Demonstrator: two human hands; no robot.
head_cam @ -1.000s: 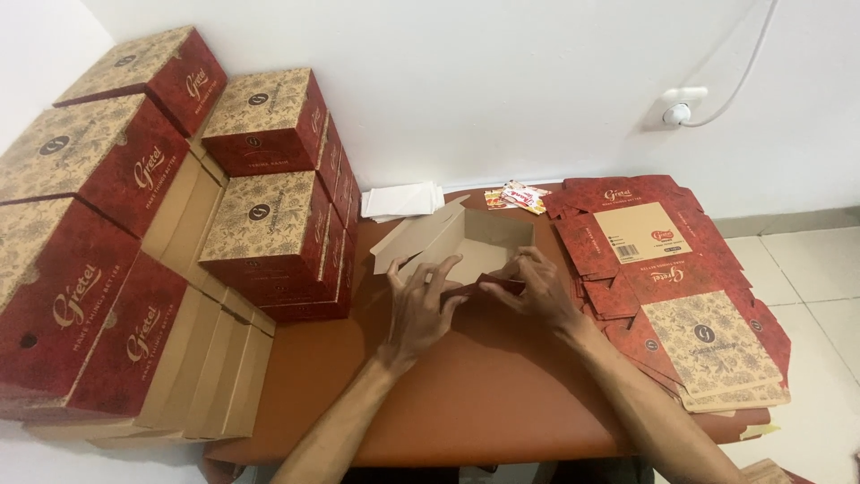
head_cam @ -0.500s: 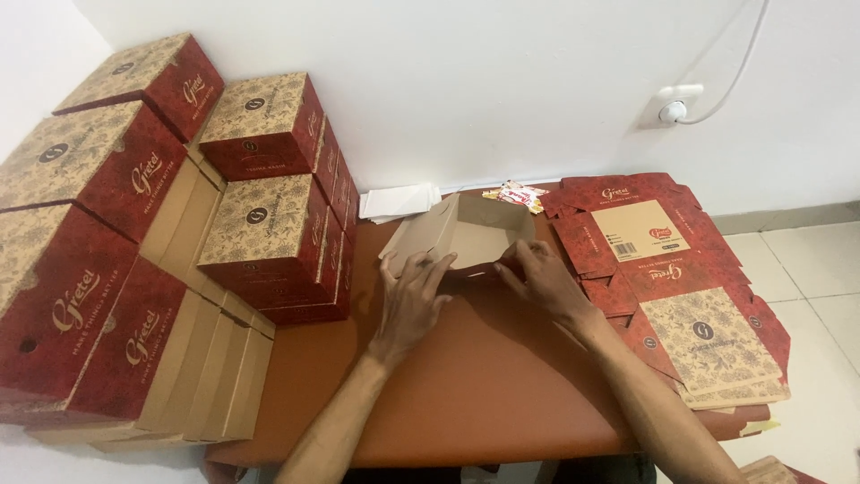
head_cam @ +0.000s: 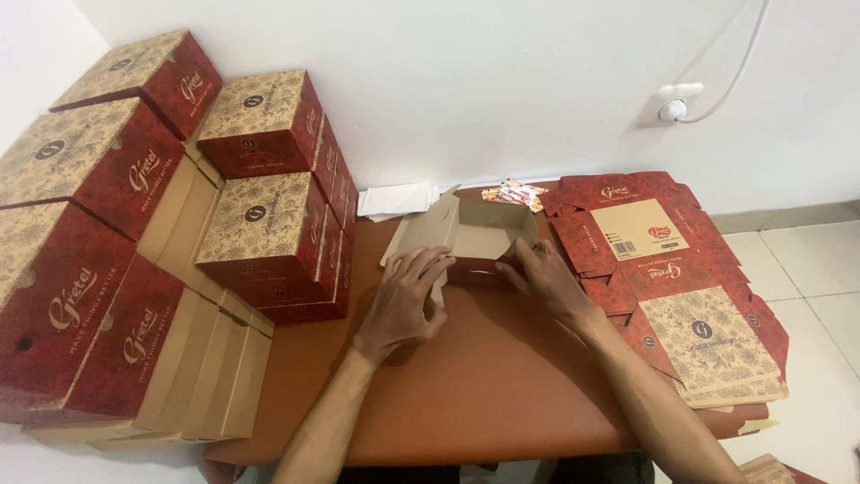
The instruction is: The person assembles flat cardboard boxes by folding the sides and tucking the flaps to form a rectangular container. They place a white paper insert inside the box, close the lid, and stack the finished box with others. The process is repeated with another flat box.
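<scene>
A half-folded cardboard box (head_cam: pixel 475 235), brown inside and red outside, stands open on the brown table (head_cam: pixel 466 385) near the wall. My left hand (head_cam: pixel 408 300) presses on its near left wall and flap. My right hand (head_cam: pixel 546 278) grips the near right corner of the box, fingers on the red front wall. Both forearms reach in from the bottom edge.
Stacks of finished red and tan boxes (head_cam: pixel 269 206) fill the left side, with more (head_cam: pixel 81 269) lying nearer the camera. A pile of flat unfolded boxes (head_cam: pixel 672 278) lies at the right. White paper (head_cam: pixel 394 199) and small sachets (head_cam: pixel 512 193) lie by the wall.
The box's walls have been folded upright and it now sits lower on the table. Both hands have closed in on its near side.
</scene>
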